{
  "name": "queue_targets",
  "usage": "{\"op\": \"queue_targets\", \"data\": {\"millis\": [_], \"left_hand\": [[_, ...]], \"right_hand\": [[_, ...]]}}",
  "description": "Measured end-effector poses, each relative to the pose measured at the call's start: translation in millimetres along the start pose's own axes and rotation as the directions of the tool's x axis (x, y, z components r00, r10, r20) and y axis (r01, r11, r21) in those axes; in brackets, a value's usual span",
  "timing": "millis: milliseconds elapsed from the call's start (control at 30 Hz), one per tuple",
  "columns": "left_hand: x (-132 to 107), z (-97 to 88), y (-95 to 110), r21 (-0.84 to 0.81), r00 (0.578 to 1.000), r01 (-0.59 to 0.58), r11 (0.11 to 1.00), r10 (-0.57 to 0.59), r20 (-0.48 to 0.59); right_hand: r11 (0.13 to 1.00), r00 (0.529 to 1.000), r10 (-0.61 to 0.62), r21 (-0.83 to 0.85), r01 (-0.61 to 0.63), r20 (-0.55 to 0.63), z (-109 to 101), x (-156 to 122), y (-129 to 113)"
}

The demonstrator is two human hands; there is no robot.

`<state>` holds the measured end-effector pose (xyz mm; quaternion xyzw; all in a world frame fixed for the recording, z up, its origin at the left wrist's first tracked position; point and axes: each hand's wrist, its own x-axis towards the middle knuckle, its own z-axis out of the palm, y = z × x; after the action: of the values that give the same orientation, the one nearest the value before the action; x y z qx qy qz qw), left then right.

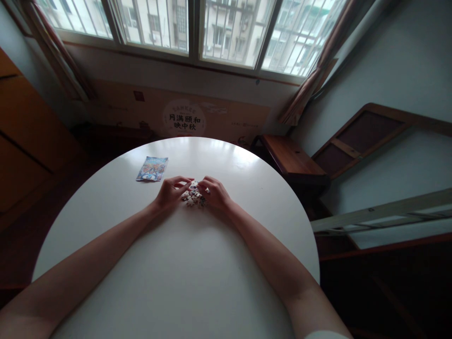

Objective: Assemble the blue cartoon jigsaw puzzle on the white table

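A small heap of jigsaw puzzle pieces [193, 197] lies near the middle of a round white table [176, 263]. My left hand [172, 190] rests at the heap's left side, fingers curled and pinched over the pieces. My right hand [213, 192] sits at the heap's right side, fingers bent down onto the pieces. Both hands touch the heap, and their fingertips nearly meet above it. What each pinch holds is too small to make out.
A colourful printed packet [152, 168] lies flat on the table, left of and beyond my hands. A wooden bench [289, 160] stands beyond the table's right edge, with wooden frames leaning on the right wall. Windows run along the far wall.
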<state>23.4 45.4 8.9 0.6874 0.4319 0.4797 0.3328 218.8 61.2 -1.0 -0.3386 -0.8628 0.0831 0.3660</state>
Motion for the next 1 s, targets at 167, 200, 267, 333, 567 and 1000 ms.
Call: {"op": "queue_targets", "data": {"millis": [167, 200, 267, 333, 567, 1000], "left_hand": [[0.4, -0.3, 0.9, 0.005, 1.000, -0.014, 1.000, 0.014, 0.007], [0.6, -0.5, 0.4, 0.013, 1.000, -0.026, 1.000, 0.026, 0.010], [0.9, -1.0, -0.5, 0.024, 0.999, -0.046, 0.999, 0.046, 0.011], [1.1, -1.3, -1.3, 0.024, 0.999, -0.053, 0.998, 0.052, 0.010], [1.2, -1.5, -2.0, 0.011, 0.999, -0.053, 0.999, 0.053, 0.009], [1.5, -1.6, -2.8, 0.030, 1.000, -0.020, 0.999, 0.019, 0.023]], "right_hand": [[1.000, 1.000, 0.004, 0.001, -0.004, 0.004, -0.2, -0.1, -0.1], [1.000, 1.000, 0.004, -0.001, -0.004, 0.005, -0.2, -0.1, -0.1], [1.000, 1.000, 0.004, -0.010, -0.004, 0.005, -0.2, -0.1, 0.2], [1.000, 1.000, 0.005, -0.024, -0.005, 0.001, -0.2, -0.1, 0.6], [0.999, 1.000, 0.013, -0.045, -0.014, -0.016, -0.3, 0.0, 1.1], [0.998, 0.999, 0.039, -0.045, -0.041, -0.026, -0.5, -0.7, 1.1]]}}
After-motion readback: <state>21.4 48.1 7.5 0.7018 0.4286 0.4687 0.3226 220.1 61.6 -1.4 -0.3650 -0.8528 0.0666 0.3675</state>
